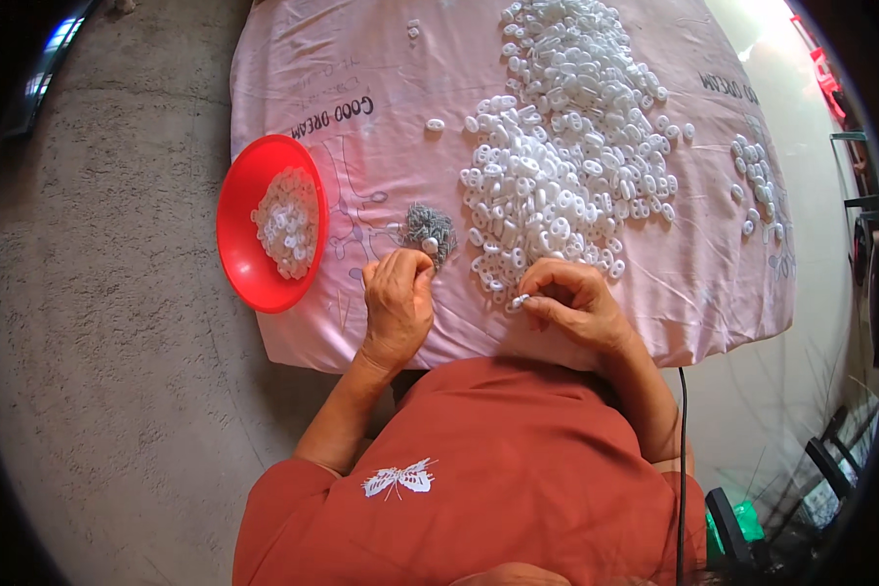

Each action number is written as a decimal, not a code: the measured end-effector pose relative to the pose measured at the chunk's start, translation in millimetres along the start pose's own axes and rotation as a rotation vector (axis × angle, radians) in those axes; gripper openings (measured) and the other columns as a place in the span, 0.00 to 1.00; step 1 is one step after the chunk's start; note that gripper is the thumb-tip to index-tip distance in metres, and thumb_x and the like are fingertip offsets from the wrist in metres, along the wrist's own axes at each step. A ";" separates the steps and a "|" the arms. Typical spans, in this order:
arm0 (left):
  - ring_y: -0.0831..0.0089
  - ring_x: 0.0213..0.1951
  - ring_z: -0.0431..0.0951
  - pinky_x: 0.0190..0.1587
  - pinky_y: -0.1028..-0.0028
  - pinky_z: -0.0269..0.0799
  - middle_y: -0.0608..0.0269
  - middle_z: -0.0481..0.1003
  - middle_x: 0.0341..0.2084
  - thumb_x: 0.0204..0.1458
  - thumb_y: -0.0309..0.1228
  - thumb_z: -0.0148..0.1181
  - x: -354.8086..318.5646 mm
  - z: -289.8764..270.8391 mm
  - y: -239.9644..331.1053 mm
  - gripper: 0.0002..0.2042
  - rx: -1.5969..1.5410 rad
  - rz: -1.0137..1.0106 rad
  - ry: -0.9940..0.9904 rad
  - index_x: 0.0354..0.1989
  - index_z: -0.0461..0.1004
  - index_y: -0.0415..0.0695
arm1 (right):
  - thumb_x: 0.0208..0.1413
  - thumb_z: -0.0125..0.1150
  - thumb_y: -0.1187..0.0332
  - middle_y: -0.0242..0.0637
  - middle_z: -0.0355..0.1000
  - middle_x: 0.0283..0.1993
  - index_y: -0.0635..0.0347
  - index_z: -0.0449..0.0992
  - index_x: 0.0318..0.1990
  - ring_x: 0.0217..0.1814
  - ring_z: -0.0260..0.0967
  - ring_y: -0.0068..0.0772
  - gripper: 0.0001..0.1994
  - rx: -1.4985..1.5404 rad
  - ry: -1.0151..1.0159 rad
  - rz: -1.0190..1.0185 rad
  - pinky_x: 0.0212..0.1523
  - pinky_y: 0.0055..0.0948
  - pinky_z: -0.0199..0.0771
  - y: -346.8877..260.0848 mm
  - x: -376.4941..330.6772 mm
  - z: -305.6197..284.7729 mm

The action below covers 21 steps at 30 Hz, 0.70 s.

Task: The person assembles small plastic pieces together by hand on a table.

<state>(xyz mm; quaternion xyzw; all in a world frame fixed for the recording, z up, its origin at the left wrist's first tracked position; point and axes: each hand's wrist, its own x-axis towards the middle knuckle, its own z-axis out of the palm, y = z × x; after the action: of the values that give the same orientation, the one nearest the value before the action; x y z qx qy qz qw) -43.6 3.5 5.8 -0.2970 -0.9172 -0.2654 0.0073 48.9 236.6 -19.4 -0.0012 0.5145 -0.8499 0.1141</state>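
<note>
My right hand point(581, 308) is at the near edge of a big heap of small white oval plastic pieces point(547, 186), many showing two holes. Its thumb and forefinger pinch one small white plastic piece point(520, 302). Further left, my left hand point(398, 305) is closed, fingertips together at the near side of a tangled grey pile point(427, 227) of thin bits. A white oval piece point(430, 246) shows right by those fingertips; whether they grip it or it lies on the pile, I cannot tell.
A red bowl point(236, 259) holding translucent white pieces point(288, 223) stands at the table's left edge. Pink printed cloth point(361, 59) covers the table. One loose white piece point(435, 125) lies left of the heap, and a smaller group point(757, 181) lies far right. A black cable point(683, 459) hangs at the right.
</note>
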 end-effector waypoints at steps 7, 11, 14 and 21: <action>0.56 0.35 0.74 0.39 0.64 0.68 0.54 0.73 0.30 0.48 0.17 0.54 6.1 -6.7 5.9 0.12 -0.144 -0.054 -0.029 0.43 0.73 0.39 | 0.56 0.57 0.80 0.32 0.68 0.35 0.68 0.72 0.37 0.29 0.69 0.17 0.03 0.030 0.044 0.029 0.29 0.18 0.72 3.4 1.6 0.2; 0.73 0.33 0.75 0.37 0.76 0.71 0.60 0.75 0.30 0.53 0.17 0.54 8.9 -10.8 13.3 0.09 -0.260 -0.069 -0.093 0.41 0.75 0.37 | 0.56 0.58 0.78 0.30 0.69 0.31 0.67 0.72 0.37 0.28 0.68 0.17 0.03 0.038 0.088 0.042 0.28 0.18 0.71 5.4 3.1 5.7; 0.78 0.34 0.74 0.38 0.78 0.71 0.64 0.76 0.30 0.55 0.19 0.55 5.7 -10.2 28.3 0.06 -0.534 -0.283 -0.136 0.40 0.75 0.36 | 0.57 0.59 0.77 0.29 0.69 0.27 0.66 0.73 0.37 0.26 0.68 0.16 0.03 -0.056 0.147 0.104 0.27 0.18 0.71 -0.4 3.7 14.6; 0.84 0.34 0.73 0.39 0.83 0.69 0.69 0.76 0.31 0.57 0.24 0.57 0.9 2.5 43.7 0.06 -0.965 -0.477 -0.227 0.39 0.76 0.36 | 0.55 0.59 0.78 0.28 0.71 0.26 0.67 0.73 0.36 0.24 0.67 0.14 0.03 -0.153 0.134 0.054 0.24 0.17 0.68 4.9 4.1 21.1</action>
<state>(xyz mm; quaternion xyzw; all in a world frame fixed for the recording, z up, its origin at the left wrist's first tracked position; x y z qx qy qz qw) -20.0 35.0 25.0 -0.0771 -0.7284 -0.6164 -0.2891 48.3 215.2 -14.2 0.0608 0.5844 -0.8028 0.1016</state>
